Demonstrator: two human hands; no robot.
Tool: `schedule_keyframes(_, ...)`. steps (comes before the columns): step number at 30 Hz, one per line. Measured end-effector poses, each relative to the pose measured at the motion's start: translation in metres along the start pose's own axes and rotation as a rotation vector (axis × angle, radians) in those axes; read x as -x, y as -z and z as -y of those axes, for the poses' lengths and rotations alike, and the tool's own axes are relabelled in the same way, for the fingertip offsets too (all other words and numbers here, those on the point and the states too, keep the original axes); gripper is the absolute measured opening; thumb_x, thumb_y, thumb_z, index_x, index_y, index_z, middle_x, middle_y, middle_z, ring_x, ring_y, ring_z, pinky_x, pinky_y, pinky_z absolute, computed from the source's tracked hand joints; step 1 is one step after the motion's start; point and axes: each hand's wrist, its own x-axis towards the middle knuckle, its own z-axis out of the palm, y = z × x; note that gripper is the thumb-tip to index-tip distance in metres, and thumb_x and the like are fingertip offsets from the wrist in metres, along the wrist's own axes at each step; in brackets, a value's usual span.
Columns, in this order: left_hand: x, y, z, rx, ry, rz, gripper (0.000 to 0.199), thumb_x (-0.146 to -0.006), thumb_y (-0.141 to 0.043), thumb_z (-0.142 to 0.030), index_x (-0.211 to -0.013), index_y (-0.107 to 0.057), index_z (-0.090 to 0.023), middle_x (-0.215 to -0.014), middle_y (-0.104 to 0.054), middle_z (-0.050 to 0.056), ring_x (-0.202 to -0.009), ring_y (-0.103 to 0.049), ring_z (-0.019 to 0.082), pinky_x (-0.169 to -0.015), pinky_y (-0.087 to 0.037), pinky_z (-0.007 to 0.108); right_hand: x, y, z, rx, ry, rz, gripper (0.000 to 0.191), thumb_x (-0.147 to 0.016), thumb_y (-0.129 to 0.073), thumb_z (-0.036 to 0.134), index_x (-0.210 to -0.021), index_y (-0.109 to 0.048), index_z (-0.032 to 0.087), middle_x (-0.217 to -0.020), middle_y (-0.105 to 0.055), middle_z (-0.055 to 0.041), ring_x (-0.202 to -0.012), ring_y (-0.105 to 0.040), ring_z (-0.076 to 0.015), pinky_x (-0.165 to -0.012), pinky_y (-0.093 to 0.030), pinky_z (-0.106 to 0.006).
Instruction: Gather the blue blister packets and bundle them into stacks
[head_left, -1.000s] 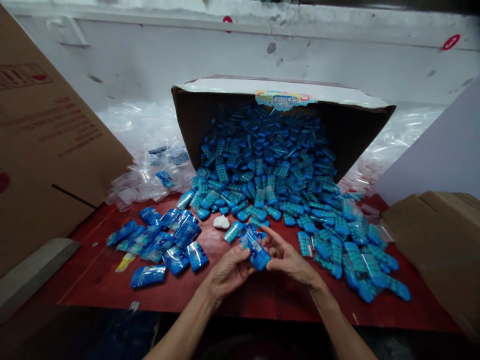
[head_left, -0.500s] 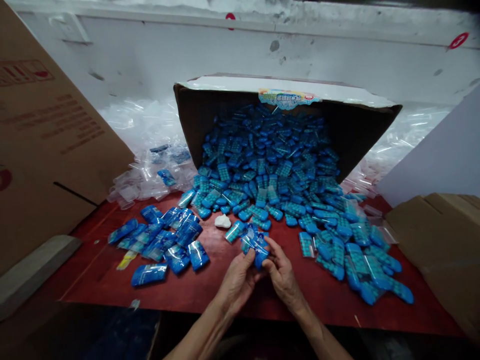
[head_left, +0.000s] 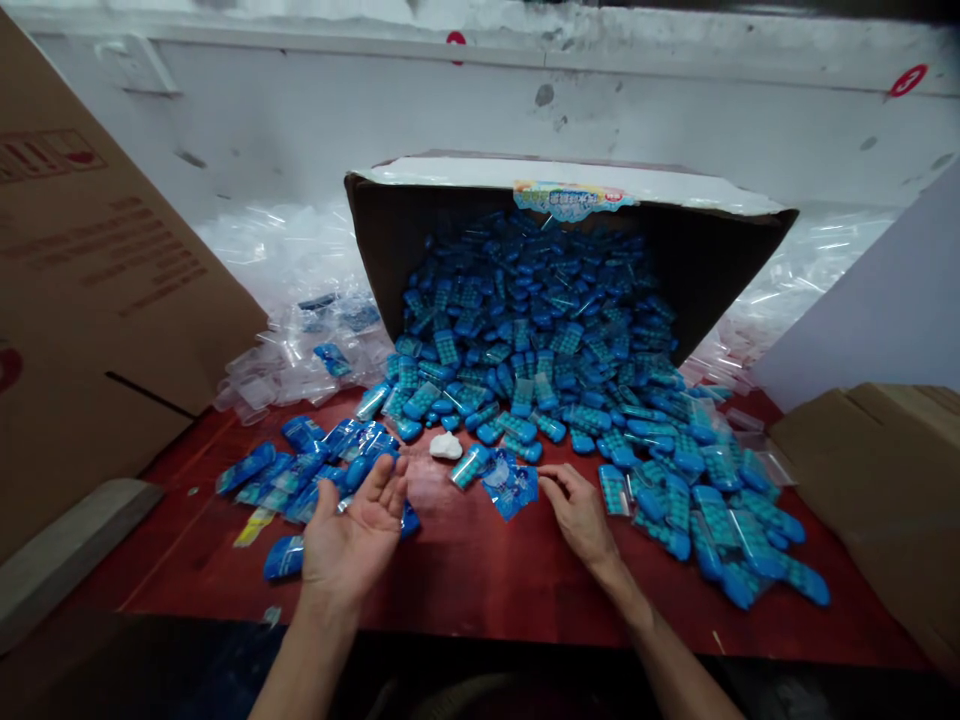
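Observation:
My left hand [head_left: 356, 530] is palm up over the left pile, fingers apart and slightly curled. Just beyond its fingertips lies a blue pack [head_left: 360, 470], apparently out of its grip. That pile consists of several glossy blue wrapped packs [head_left: 304, 465], partly covered by the hand. My right hand [head_left: 581, 515] has thumb and forefinger together at the right corner of a flat blue printed label [head_left: 510, 485] on the red table. Beside the label are a small clear-and-blue container with turquoise beads [head_left: 470, 466] and a white lump [head_left: 445, 446].
A tipped carton [head_left: 750, 210] spills a heap of blue bead containers [head_left: 525, 330] onto the red table [head_left: 480, 590]. More containers [head_left: 720, 500] spread at right. Clear plastic pieces [head_left: 270, 360] are heaped behind at left. Cardboard boxes [head_left: 97, 260] flank both sides.
My left hand has moved left to the wrapped pile, and the blue pack held between both hands is now there, released. My right hand stays near the middle, at the label's corner.

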Motion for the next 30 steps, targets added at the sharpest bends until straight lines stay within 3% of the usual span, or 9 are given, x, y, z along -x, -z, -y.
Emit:
schedule_keyframes(3,0.002,0.003,0.006,-0.086,0.054,0.009,0.032,-0.081,-0.038,-0.031,-0.089,-0.058,-0.007,-0.07,-0.065,0.01,-0.076,-0.062,0.02,-0.063,-0.051,0.032,-0.003,-0.012,0.002,0.253,0.043,0.067,0.019,-0.08,-0.045,0.029,-0.091,-0.059,0.022,-0.089,-0.059,-0.0048,-0.081,-0.055,-0.0177,-0.07,-0.04,-0.028)
schedule_keyframes(7,0.008,0.008,0.052,-0.325,0.225,0.04,0.012,-0.076,-0.049,-0.019,-0.082,-0.056,-0.012,-0.059,-0.062,0.003,-0.061,-0.062,0.017,-0.056,-0.049,0.028,0.007,-0.036,-0.003,0.601,0.059,0.067,0.014,-0.081,-0.045,0.026,-0.083,-0.058,0.023,-0.084,-0.057,-0.0051,-0.079,-0.053,-0.0187,-0.06,-0.037,-0.026)
schedule_keyframes(10,0.008,0.014,0.082,-0.5,0.227,0.012,0.016,-0.071,-0.056,-0.024,-0.083,-0.053,-0.013,-0.057,-0.06,0.001,-0.047,-0.056,0.011,-0.044,-0.042,0.02,0.012,-0.044,-0.008,0.698,0.079,0.032,0.02,-0.085,-0.038,0.021,-0.076,-0.057,0.021,-0.078,-0.056,-0.0056,-0.076,-0.051,-0.0181,-0.06,-0.035,-0.026)
schedule_keyframes(13,0.004,0.015,0.095,-0.635,0.169,0.006,0.028,-0.064,-0.064,-0.028,-0.085,-0.052,-0.013,-0.061,-0.059,0.0,-0.041,-0.05,0.007,-0.039,-0.035,0.017,0.012,-0.038,-0.003,0.689,0.124,0.042,0.022,-0.085,-0.037,0.02,-0.075,-0.056,0.02,-0.076,-0.055,-0.005,-0.075,-0.049,-0.0173,-0.062,-0.034,-0.026)
schedule_keyframes(16,-0.002,0.012,0.098,-0.734,0.148,0.06,0.042,-0.058,-0.068,-0.031,-0.093,-0.055,-0.013,-0.061,-0.058,0.0,-0.042,-0.049,0.006,-0.039,-0.032,0.017,0.013,-0.025,0.01,0.62,0.199,0.065,0.021,-0.084,-0.039,0.021,-0.076,-0.058,0.021,-0.078,-0.055,-0.0049,-0.076,-0.047,-0.0178,-0.066,-0.033,-0.028)
schedule_keyframes(19,-0.005,0.009,0.101,-0.777,0.159,0.119,0.035,-0.058,-0.067,-0.033,-0.083,-0.06,-0.01,-0.059,-0.058,0.001,-0.046,-0.049,0.007,-0.042,-0.032,0.017,0.015,-0.018,0.019,0.418,0.233,0.069,0.017,-0.082,-0.043,0.022,-0.081,-0.06,0.022,-0.084,-0.057,-0.0058,-0.081,-0.047,-0.019,-0.072,-0.033,-0.031)
schedule_keyframes(22,-0.004,0.006,0.106,-0.731,0.141,0.147,0.03,-0.06,-0.065,-0.035,-0.077,-0.062,-0.01,-0.063,-0.061,0.003,-0.05,-0.05,0.008,-0.047,-0.034,0.018,0.014,-0.02,0.014,0.021,0.009,0.036,0.023,-0.077,-0.051,0.028,-0.099,-0.055,0.021,-0.092,-0.057,-0.0055,-0.081,-0.05,-0.0177,-0.071,-0.038,-0.03)
schedule_keyframes(25,-0.003,0.005,0.11,-0.653,0.122,0.157,0.028,-0.059,-0.066,-0.033,-0.076,-0.064,-0.011,-0.063,-0.062,0.003,-0.051,-0.051,0.009,-0.048,-0.034,0.02,0.01,-0.027,0.002,-0.348,-0.265,0.142,0.026,-0.072,-0.054,0.036,-0.088,-0.057,0.017,-0.074,-0.058,-0.0015,-0.063,-0.05,-0.0138,-0.058,-0.041,-0.025)
schedule_keyframes(30,-0.005,0.002,0.118,-0.634,0.052,0.098,0.024,-0.055,-0.068,-0.03,-0.07,-0.064,-0.011,-0.06,-0.062,0.002,-0.051,-0.051,0.011,-0.048,-0.035,0.021,0.005,-0.034,-0.004,-0.427,-0.335,0.169,0.028,-0.07,-0.053,0.043,-0.066,-0.054,0.015,-0.053,-0.047,0.0041,-0.049,-0.04,-0.0093,-0.048,-0.034,-0.022)
